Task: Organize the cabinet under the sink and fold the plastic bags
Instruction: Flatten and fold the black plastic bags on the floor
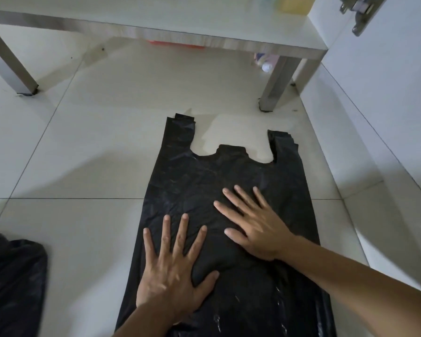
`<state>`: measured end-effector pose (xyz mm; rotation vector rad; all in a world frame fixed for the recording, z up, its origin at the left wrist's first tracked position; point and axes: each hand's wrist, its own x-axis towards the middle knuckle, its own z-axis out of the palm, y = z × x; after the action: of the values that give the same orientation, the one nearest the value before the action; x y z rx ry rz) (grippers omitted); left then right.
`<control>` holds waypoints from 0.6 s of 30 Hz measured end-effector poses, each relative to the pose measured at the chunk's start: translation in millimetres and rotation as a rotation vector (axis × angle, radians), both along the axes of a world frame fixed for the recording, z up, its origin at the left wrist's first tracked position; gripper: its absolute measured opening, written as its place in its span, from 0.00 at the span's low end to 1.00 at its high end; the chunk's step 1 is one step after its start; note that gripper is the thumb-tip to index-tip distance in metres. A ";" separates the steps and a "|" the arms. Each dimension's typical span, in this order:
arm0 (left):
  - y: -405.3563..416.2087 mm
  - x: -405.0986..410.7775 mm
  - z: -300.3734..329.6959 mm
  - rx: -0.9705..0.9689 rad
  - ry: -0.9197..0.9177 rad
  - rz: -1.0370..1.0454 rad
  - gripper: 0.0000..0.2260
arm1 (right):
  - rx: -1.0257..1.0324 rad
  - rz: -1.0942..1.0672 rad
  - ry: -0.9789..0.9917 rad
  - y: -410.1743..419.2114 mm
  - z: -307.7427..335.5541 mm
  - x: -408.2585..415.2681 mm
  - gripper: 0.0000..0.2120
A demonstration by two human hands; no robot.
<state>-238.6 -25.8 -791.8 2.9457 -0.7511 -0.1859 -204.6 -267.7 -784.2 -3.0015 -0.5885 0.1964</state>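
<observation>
- Left hand (170, 271) and right hand (255, 224) press palms-down, fingers spread straight, gripping nothing.
- Black plastic bag (204, 176) lies flat on the floor (95, 142), handles far.

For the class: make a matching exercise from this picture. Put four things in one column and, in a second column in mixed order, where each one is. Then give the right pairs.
Column one:
1. black plastic bag
2. left hand
3. low table
4. yellow container

Column two:
A. on top of the table, far right
B. spread flat on the tiled floor, handles pointing away
C. standing beyond the bag's handles
D. pressed flat on the bag, fingers spread, nearer than the right hand

Pairs: 1-B, 2-D, 3-C, 4-A
</observation>
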 end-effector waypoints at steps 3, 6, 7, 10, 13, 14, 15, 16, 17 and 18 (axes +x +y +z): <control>0.4 0.3 -1.0 0.037 0.004 0.000 0.38 | -0.098 -0.113 0.029 -33.7 -2.7 52.7 0.33; 1.0 -1.0 -1.3 0.058 0.006 -0.006 0.38 | -0.116 -0.321 0.014 -64.3 10.0 85.0 0.34; 1.3 -0.7 -1.1 0.063 0.008 -0.009 0.38 | -0.080 -0.366 -0.031 -67.0 14.6 80.2 0.33; 1.2 -0.3 -1.3 0.063 0.009 -0.013 0.38 | 0.080 -0.442 -0.105 -53.6 19.5 21.1 0.31; -0.5 -0.5 -1.3 0.061 0.003 -0.006 0.38 | -0.003 -0.527 0.002 -46.0 6.2 -29.3 0.34; -0.8 -0.2 -1.6 0.063 0.000 -0.009 0.38 | -0.044 -0.543 0.033 -52.3 2.3 -25.9 0.36; -0.6 0.2 -2.5 0.069 -0.004 -0.013 0.38 | -0.057 -0.559 0.042 -61.2 -0.4 -13.4 0.37; 0.0 0.6 -3.6 0.079 -0.009 -0.016 0.38 | -0.053 -0.572 0.052 -70.9 -2.3 4.7 0.36; 0.7 0.3 -4.5 0.090 -0.014 -0.019 0.38 | -0.043 -0.591 0.075 -81.0 -2.1 24.5 0.36; 1.2 -0.1 -5.1 0.099 -0.013 -0.020 0.38 | -0.029 -0.625 0.122 -90.7 1.9 42.9 0.34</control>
<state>-238.7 -24.7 -796.9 3.0363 -0.7955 -0.2113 -161.8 -358.4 -782.3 -2.9932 0.3701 0.3353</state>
